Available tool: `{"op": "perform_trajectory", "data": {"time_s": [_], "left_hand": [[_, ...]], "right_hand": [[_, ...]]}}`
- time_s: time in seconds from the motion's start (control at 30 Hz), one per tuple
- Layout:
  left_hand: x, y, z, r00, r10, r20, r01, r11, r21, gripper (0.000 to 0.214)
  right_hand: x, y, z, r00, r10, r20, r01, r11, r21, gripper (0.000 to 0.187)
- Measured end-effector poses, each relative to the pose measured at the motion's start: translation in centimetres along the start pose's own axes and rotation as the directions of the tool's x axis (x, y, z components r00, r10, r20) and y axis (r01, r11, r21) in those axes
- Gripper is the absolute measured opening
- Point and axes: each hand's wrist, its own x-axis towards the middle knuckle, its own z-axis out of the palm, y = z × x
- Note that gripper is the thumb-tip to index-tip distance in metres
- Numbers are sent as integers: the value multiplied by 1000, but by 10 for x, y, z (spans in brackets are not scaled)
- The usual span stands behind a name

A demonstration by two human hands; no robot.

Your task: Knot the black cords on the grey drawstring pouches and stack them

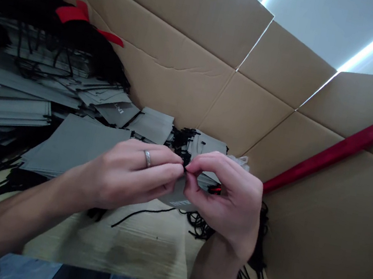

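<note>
1. The left hand (126,174), with a ring, and the right hand (223,196) meet fingertip to fingertip, both pinched shut on a thin black cord (185,168) above the box floor.
2. Just behind the fingers sits a flat grey paper bag (179,198).
3. The large corrugated cardboard box (191,73) holds piled flat grey bags (73,143) and loose black cords (200,226).
4. A red strip (344,145) crosses the right wall.

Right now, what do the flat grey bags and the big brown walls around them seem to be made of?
The flat grey bags look like matte paper: crisp folded edges, printed lettering. The big brown walls look like corrugated cardboard: dull surface, creases, flap seams.
</note>
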Motion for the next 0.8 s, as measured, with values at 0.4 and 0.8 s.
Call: {"op": "perform_trajectory", "data": {"time_s": [0.4,0.8], "left_hand": [[9,-11,5,971,-234,-41,189,867,-462,20],[-2,5,-2,1000,-9,-8,10,996,93,15]], "right_hand": [[-1,5,6,993,100,-60,-81,963,259,24],[-1,-6,7,990,104,-94,-99,993,59,21]]}}
